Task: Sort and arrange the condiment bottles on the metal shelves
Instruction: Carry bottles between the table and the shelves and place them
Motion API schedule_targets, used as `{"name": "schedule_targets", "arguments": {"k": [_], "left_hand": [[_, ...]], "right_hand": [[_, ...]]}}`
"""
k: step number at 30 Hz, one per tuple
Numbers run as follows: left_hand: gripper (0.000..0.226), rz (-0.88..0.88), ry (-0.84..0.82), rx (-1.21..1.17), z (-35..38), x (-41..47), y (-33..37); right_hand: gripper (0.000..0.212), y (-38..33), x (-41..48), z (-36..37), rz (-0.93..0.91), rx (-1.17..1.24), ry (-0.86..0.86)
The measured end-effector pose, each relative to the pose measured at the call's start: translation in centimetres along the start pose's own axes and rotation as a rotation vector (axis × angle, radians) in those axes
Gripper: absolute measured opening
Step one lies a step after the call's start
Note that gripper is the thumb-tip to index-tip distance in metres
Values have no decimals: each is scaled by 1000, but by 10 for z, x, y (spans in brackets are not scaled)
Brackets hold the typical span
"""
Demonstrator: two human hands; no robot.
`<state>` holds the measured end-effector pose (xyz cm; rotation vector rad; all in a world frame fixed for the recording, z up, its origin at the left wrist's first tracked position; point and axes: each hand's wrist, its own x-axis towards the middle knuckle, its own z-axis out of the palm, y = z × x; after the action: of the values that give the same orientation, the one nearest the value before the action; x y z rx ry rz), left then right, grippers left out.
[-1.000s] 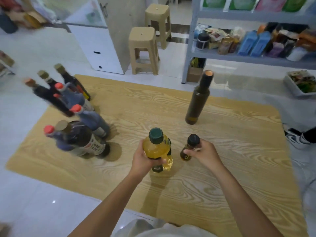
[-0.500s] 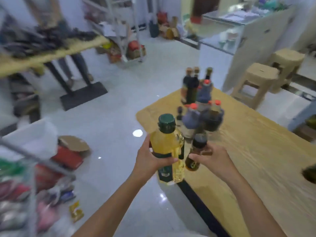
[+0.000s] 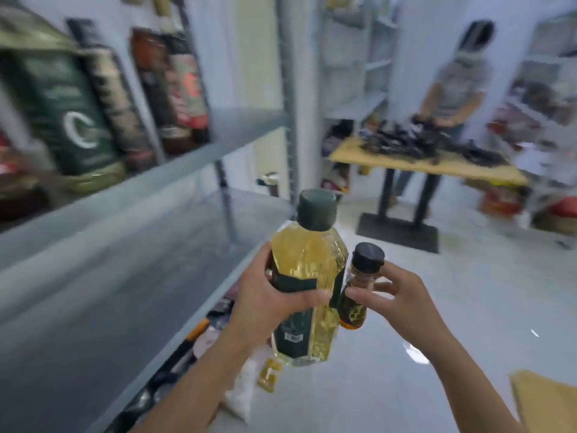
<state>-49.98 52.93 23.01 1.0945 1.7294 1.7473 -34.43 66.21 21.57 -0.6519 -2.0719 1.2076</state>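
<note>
Two bottles are in your hands, both held in the air just off the front edge of the grey metal shelf [image 3: 109, 292] on your left. Your left hand [image 3: 265, 307] grips the oil bottle [image 3: 312, 264] round its middle, with the thumb lying across the dark green label and the fingers curled behind. That bottle stands nearly upright, green cap on top, with yellow oil showing through the clear wall. Your right hand [image 3: 402, 301] pinches the small bottle [image 3: 365, 264] between thumb and fingertips just below its black cap, the remaining fingers loosely spread. The small bottle leans slightly and sits right against the oil bottle's right side; whether they touch cannot be told.

Above the shelf, the upper shelf [image 3: 156, 179] carries a row of dark bottles [image 3: 71, 110] with green and red labels, all blurred. Below the shelf, near the floor [image 3: 452, 307], lie a yellow packet [image 3: 268, 375] and a white bag [image 3: 240, 398]. Across the room a person [image 3: 452, 85] stands behind a table [image 3: 406, 164] strewn with dark things too blurred to name.
</note>
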Motion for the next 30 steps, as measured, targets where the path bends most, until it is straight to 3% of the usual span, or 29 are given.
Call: {"name": "schedule_targets", "arguments": {"k": [11, 14, 19, 22, 30], "left_hand": [[77, 171, 644, 152, -78, 7, 62], [79, 188, 780, 191, -95, -7, 76], [79, 217, 928, 304, -125, -48, 104], [73, 241, 1006, 356, -145, -79, 120], [66, 275, 1168, 453, -226, -164, 162]], "right_hand": [[43, -82, 140, 78, -481, 144, -502], [35, -107, 151, 103, -569, 185, -591], [38, -150, 142, 149, -656, 296, -717], [29, -180, 123, 177, -716, 320, -775], [23, -268, 60, 257, -758, 449, -812]]}}
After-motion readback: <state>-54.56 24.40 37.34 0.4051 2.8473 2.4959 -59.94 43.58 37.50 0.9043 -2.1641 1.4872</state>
